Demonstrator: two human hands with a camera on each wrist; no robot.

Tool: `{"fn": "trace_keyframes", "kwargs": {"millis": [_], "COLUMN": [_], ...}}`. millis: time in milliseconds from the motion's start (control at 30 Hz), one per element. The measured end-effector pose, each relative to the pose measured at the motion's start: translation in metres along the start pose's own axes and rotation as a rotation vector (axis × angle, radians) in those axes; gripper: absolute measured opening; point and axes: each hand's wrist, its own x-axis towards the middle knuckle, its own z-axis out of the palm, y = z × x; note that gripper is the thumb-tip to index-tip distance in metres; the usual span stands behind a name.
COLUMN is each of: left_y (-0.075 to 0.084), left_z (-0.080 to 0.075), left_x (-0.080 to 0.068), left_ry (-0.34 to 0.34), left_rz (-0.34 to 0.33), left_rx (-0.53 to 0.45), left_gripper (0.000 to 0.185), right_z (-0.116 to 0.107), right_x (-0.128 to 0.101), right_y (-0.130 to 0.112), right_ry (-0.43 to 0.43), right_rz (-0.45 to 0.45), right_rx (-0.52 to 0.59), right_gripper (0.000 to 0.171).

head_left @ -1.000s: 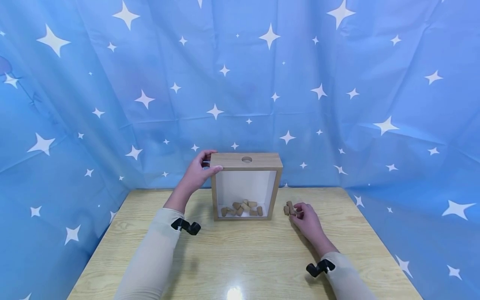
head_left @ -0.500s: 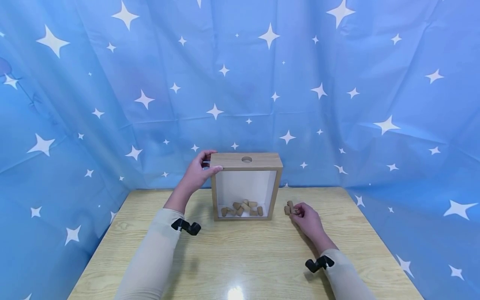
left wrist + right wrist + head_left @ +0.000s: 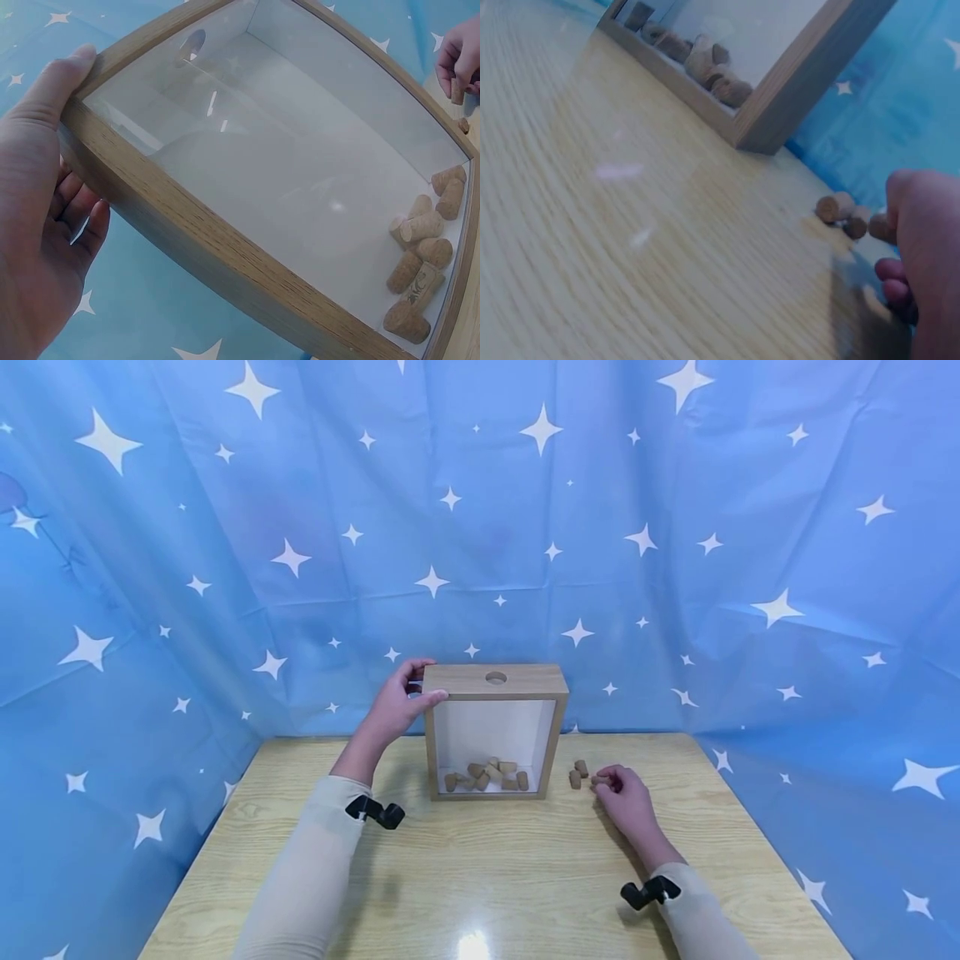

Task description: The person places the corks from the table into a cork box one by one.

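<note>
A shallow wooden shadow box (image 3: 532, 681) with a clear front and a round hole in its top stands upright on the table. My left hand (image 3: 397, 703) grips its upper left corner, thumb on the front edge and fingers behind. Several wine corks (image 3: 421, 226) lie in a heap on the box's floor. To the right of the box, my right hand (image 3: 628, 803) pinches a cork (image 3: 883, 228) between thumb and fingers, low over the table. Just left of that hand lie two loose corks (image 3: 575, 779), close together; the right wrist view shows loose corks (image 3: 836, 208) there too.
The light wood-grain table (image 3: 450, 877) reaches back to a blue curtain (image 3: 495, 527) with white stars. Black camera mounts sit on both wrists, the left mount (image 3: 375, 812) in front of the box's left side.
My right hand has drawn slightly right, away from the loose corks, with a cork in its fingers. The left hand keeps its grip on the box.
</note>
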Motion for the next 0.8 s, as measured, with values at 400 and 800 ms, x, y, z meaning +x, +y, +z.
{"fn": "trace_keyframes", "kwargs": {"millis": [400, 800], "left_y": [-0.001, 0.0], "left_z": [0.0, 0.0], "left_x": [0.001, 0.0], "left_ry": [-0.001, -0.008], "left_rz": [0.016, 0.016], "left_rx": [0.0, -0.015], "left_gripper": [0.068, 0.065], "right_z": [-0.023, -0.047], "right_x": [0.007, 0.025], "right_y": [-0.036, -0.091], "right_ry": [0.027, 0.068], "right_rz": [-0.056, -0.167], "right_rx": [0.221, 0.245], "right_gripper": [0.026, 0.025]}}
